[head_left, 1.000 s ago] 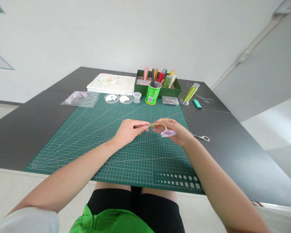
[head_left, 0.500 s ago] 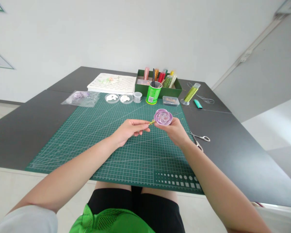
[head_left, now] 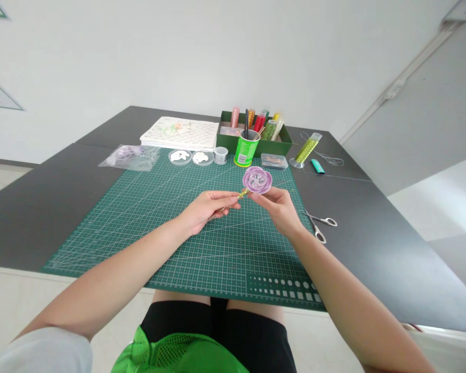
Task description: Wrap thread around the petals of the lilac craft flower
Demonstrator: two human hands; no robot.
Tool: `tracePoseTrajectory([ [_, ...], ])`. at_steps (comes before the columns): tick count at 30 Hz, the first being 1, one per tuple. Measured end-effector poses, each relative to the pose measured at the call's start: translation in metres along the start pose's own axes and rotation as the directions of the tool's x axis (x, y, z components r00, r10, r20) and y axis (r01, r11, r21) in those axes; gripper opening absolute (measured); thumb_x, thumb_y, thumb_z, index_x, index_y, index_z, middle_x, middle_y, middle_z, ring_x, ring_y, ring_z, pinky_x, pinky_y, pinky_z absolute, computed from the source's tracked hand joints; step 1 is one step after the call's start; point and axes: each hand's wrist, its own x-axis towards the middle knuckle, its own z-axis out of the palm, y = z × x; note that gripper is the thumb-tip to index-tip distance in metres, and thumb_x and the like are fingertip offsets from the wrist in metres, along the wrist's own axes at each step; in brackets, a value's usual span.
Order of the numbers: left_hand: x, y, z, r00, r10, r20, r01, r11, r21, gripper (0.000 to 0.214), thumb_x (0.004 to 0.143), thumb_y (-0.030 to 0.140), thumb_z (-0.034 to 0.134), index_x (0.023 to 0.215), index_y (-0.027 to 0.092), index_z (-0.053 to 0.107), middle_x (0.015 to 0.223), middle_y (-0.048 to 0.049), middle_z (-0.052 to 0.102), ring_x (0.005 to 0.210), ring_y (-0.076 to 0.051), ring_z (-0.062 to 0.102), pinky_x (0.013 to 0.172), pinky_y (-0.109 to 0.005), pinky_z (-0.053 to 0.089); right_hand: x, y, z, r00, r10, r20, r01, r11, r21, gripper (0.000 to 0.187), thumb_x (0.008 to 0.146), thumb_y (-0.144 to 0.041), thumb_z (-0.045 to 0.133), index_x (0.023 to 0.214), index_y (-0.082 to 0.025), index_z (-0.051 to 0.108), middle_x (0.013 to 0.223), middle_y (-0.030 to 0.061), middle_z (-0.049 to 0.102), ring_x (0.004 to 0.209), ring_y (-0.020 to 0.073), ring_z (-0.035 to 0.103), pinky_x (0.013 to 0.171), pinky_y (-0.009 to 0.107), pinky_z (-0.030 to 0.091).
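A purple artificial flower (head_left: 257,180) with layered petals is held up over the green cutting mat (head_left: 202,248). My left hand (head_left: 214,205) pinches its yellow-green stem (head_left: 242,194) between thumb and fingers. Just under the bloom is my right hand (head_left: 277,205), its thumb and fingers closed at the base of the flower, where petals partly hide the fingertips. To the right of that hand, scissors (head_left: 319,229) lie partly open across the mat's right edge.
Behind the hands stand a green can (head_left: 246,151) with sticks, a green box (head_left: 227,140) of thread spools, and a clear case (head_left: 274,161). Shallow dishes (head_left: 179,157) of white pieces, a plastic bag (head_left: 130,158) and a white tray (head_left: 205,132) sit left; a yellow-green spool (head_left: 307,150) stands right.
The bloom has shifted slightly up and left and turned, so its face shows more toward me. My right thumb and fingers have moved at its base; my left hand stays nearly in place.
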Motion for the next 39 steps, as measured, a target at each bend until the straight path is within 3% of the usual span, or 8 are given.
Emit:
tracePoseTrajectory([
  [6, 0.001, -0.002, 0.001, 0.997, 0.068, -0.029, -0.066, 0.994, 0.082, 0.032, 0.078, 0.036, 0.081, 0.106, 0.020, 0.082, 0.091, -0.0093, 0.079, 0.059, -0.008, 0.053, 0.050, -0.021, 0.036, 0.000, 0.008, 0.006, 0.990, -0.035, -0.135, 0.023, 0.996, -0.084, 0.021, 0.077, -0.044, 0.080, 0.087, -0.026, 0.081, 0.097, 0.0034, 0.079, 0.101, 0.0260, 0.069, 0.095, 0.043, 0.051],
  [11, 0.002, -0.005, 0.001, 0.993, 0.110, -0.045, -0.104, 0.988, 0.117, 0.034, 0.078, 0.037, 0.081, 0.107, 0.020, 0.082, 0.090, -0.0092, 0.079, 0.058, -0.008, 0.053, 0.049, -0.020, 0.036, -0.001, 0.014, 0.010, 0.986, -0.041, -0.161, 0.025, 0.994, -0.102, 0.017, 0.079, -0.040, 0.078, 0.087, -0.025, 0.080, 0.095, 0.0034, 0.079, 0.095, 0.0246, 0.070, 0.092, 0.042, 0.053],
  [18, 0.001, -0.005, 0.005, 0.957, 0.259, -0.130, -0.215, 0.936, 0.280, 0.027, 0.083, 0.033, 0.075, 0.106, 0.020, 0.082, 0.082, -0.0065, 0.079, 0.058, -0.011, 0.058, 0.048, -0.022, 0.039, -0.006, 0.009, 0.019, 0.983, -0.018, -0.183, -0.004, 0.993, -0.116, 0.021, 0.078, -0.043, 0.079, 0.087, -0.024, 0.080, 0.096, 0.0051, 0.079, 0.099, 0.0272, 0.071, 0.095, 0.044, 0.053],
  [23, 0.001, -0.007, 0.007, 0.936, 0.329, -0.124, -0.286, 0.918, 0.273, 0.022, 0.083, 0.027, 0.074, 0.103, 0.021, 0.083, 0.081, -0.0050, 0.080, 0.061, -0.012, 0.062, 0.050, -0.023, 0.045, -0.009, 0.007, 0.024, 0.978, -0.035, -0.206, 0.006, 0.990, -0.140, 0.017, 0.081, -0.039, 0.076, 0.086, -0.023, 0.078, 0.095, 0.0058, 0.079, 0.097, 0.0264, 0.072, 0.092, 0.042, 0.053],
  [32, -0.001, -0.008, 0.008, 0.945, 0.295, -0.141, -0.246, 0.925, 0.289, 0.026, 0.082, 0.032, 0.076, 0.105, 0.020, 0.082, 0.082, -0.0065, 0.080, 0.059, -0.012, 0.062, 0.046, -0.021, 0.039, -0.007, 0.007, 0.022, 0.960, 0.010, -0.279, -0.065, 0.980, -0.187, 0.015, 0.079, -0.037, 0.076, 0.081, -0.022, 0.077, 0.088, 0.0059, 0.079, 0.089, 0.0257, 0.072, 0.083, 0.041, 0.053],
  [39, 0.000, -0.008, 0.008, 0.950, 0.279, -0.143, -0.231, 0.931, 0.282, 0.026, 0.082, 0.030, 0.075, 0.105, 0.020, 0.082, 0.082, -0.0060, 0.080, 0.059, -0.011, 0.061, 0.047, -0.020, 0.039, -0.006, 0.008, 0.023, 0.972, -0.015, -0.236, -0.020, 0.989, -0.145, 0.010, 0.079, -0.033, 0.075, 0.081, -0.024, 0.078, 0.091, 0.0048, 0.079, 0.094, 0.0249, 0.072, 0.091, 0.043, 0.054],
])
